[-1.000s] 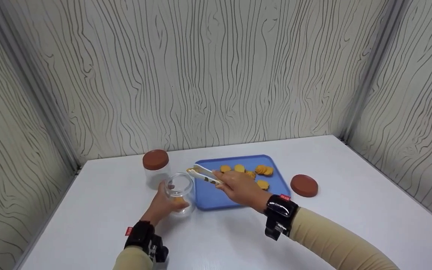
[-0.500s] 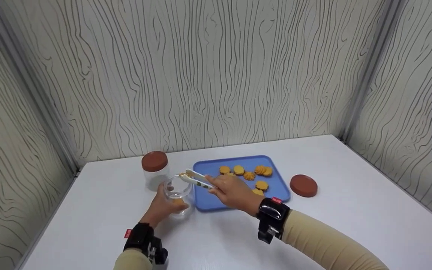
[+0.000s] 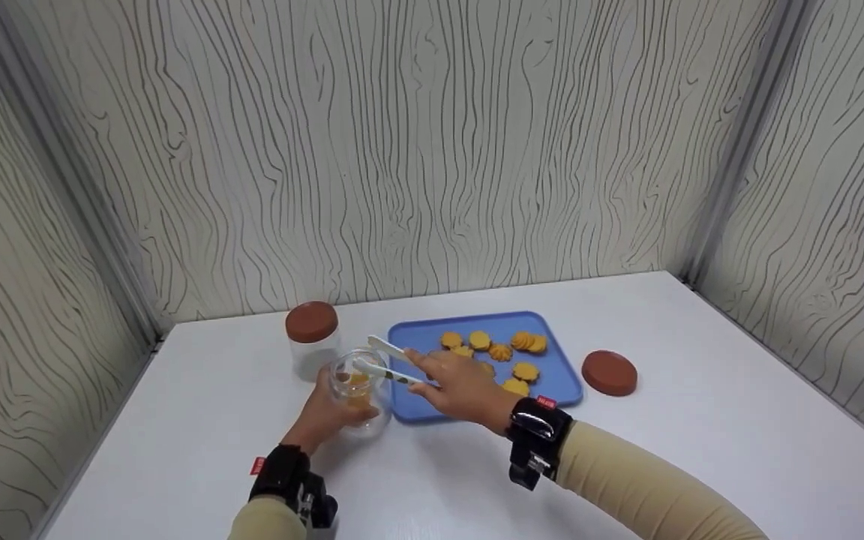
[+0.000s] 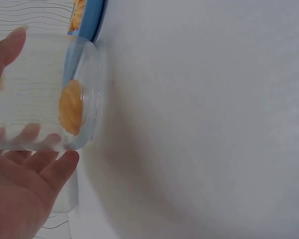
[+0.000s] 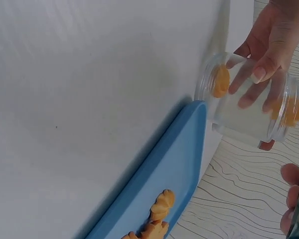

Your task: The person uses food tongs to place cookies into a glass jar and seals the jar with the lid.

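My left hand [image 3: 325, 411] grips a clear jar [image 3: 372, 427] that stands without a lid, thumb on one side and fingers on the other. One orange-yellow cookie [image 4: 71, 107] lies at the jar's bottom. A second cookie [image 5: 291, 112] is just inside the mouth, apart from the tong tips. My right hand [image 3: 462, 386] holds white patterned tongs [image 3: 387, 373], whose arms are spread. One tip reaches over the jar's mouth, the other sits beyond the rim. Several cookies [image 3: 526, 372] lie on a blue tray [image 3: 418, 397] beneath and beyond my right hand.
A second clear jar [image 3: 315, 358] with a brown lid [image 3: 312, 322] stands behind my left hand. Another brown lid [image 3: 610, 373] lies right of the tray on the white table [image 3: 477, 480]. Wood-patterned panels [image 3: 417, 150] rise along the back and sides.
My right hand has moved left, bringing the tongs and a cookie to the jar's mouth. The tongs have spread and let go of the cookie, which is inside the mouth. My left hand stays put.
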Available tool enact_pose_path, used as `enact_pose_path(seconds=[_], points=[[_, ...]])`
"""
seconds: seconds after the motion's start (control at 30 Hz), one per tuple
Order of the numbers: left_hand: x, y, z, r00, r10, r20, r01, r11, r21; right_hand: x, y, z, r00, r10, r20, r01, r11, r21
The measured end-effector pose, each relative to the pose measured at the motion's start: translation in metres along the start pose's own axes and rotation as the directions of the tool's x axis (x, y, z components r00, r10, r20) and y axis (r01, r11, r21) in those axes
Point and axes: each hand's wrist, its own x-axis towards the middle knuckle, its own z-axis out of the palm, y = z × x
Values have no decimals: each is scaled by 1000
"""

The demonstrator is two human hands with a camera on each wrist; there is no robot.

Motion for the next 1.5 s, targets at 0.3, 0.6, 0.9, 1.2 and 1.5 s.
enact_pose_path(seconds=[0.3,0.6,0.9,1.2,1.5], points=[[1,-3,0,999,35,-7,-35,999,-5,-6,8,-4,1000,4,-2,-4,998,55],[1,-4,-1,1000,-2,2,2,1000,12,-13,12,-8,999,33,7,-34,996,80],[-1,-1,-2,1000,15,4,-15,1000,-9,-22,19,-11,999,51,-7,-50,996,80],[-1,0,0,999,-40,14,40,998,-38,-38,33,-15,998,64,-28,-62,996,60],[2,5,-1,997,-66,-31,66,998,11,-58,43,-23,993,118,-19,-116,992,55]])
